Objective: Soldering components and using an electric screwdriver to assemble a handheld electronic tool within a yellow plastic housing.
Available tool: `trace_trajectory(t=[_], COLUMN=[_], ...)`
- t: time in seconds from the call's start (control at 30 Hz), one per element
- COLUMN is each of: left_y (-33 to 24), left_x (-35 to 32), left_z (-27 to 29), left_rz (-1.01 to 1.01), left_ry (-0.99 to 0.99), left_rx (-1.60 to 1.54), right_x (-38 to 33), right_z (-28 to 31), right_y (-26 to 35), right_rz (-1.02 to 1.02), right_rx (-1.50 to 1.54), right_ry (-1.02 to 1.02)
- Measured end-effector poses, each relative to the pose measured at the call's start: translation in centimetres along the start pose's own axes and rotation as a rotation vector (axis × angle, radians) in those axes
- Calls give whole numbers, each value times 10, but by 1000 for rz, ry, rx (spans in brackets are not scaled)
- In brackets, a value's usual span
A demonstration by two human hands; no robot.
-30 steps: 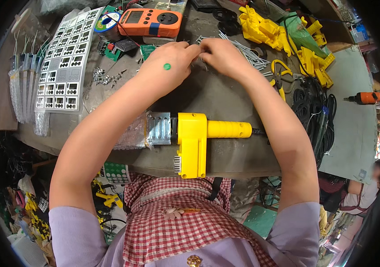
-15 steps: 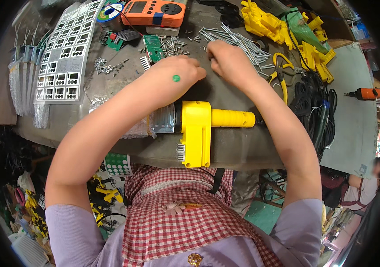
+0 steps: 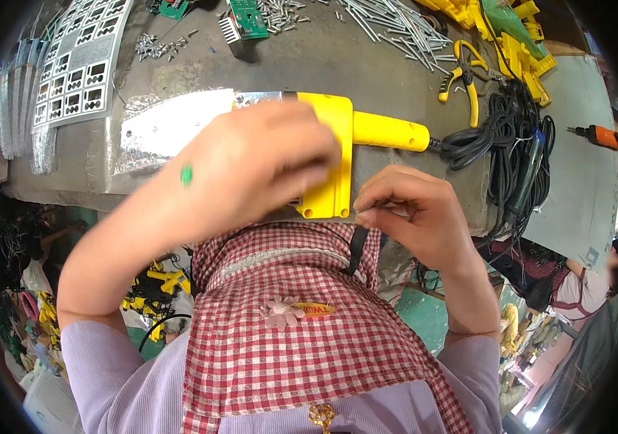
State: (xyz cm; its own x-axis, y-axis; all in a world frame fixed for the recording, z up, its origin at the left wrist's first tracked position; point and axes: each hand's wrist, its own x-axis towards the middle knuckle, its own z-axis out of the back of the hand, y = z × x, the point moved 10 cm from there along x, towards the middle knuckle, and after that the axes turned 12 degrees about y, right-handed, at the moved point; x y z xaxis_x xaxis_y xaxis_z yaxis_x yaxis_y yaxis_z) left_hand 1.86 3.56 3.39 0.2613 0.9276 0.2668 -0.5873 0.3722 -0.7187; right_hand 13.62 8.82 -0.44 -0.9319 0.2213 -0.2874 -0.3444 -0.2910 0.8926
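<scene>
Probably stiff, the yellow pistol-shaped tool near the worktop's front edge suits a handle grip. Blur hides whether the left hand holds anything; the right hand pinches, contents unclear.

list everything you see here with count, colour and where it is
workbench: one, grey, upper half
handled tool: one, yellow, centre
plastic wrap: count unclear, clear, left of centre
panel-label sheet: one, silver-white and black, upper left
wrapped strips: several, pale, far left
circuit boards: at least two, green, top edge
small screws: many, silver, two heaps, top left and centre
long screws: many, silver, top
pliers: at least one, yellow-handled, upper right
cables: several, black, right
housings: several, yellow, upper right
driver-like tool: one, orange and dark, far right
co-worker: one, pale sleeve, right edge
apron: one, red-white check, lower centre
left hand: one, bare, blurred, over handled tool
right hand: one, bare, fingers pinched, right of handled tool
</scene>
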Motion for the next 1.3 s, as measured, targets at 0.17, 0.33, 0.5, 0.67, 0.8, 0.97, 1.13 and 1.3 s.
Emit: trace_trajectory(t=[0.17,0.33,0.5,0.67,0.8,0.97,1.13,1.3], left_y=[-17,-20,-35,-33,-27,-8,34,26], left_x=[-28,-32,-46,-60,-53,-11,7,21], left_z=[-29,-31,-37,-44,-41,-20,5,-9], left_rz=[-6,-44,-234,-263,-218,-89,184,65], left_ry=[59,71,-46,-34,-41,-49,-259,-62], left_rx=[93,127,367,525,370,321,169,273], right_x=[3,8,13,38,78,84,68,118], right_z=[-9,-16,-17,35,46,32,24,94], right_y=[12,23,30,15,20,35,43,24], right_rz=[35,3,47,13,110,308,390,353], right_rx=[-153,-247,-418,-237,-374,-628,-783,-952], right_ry=[-3,11,-25,-191,-151,-109,-118,-240])
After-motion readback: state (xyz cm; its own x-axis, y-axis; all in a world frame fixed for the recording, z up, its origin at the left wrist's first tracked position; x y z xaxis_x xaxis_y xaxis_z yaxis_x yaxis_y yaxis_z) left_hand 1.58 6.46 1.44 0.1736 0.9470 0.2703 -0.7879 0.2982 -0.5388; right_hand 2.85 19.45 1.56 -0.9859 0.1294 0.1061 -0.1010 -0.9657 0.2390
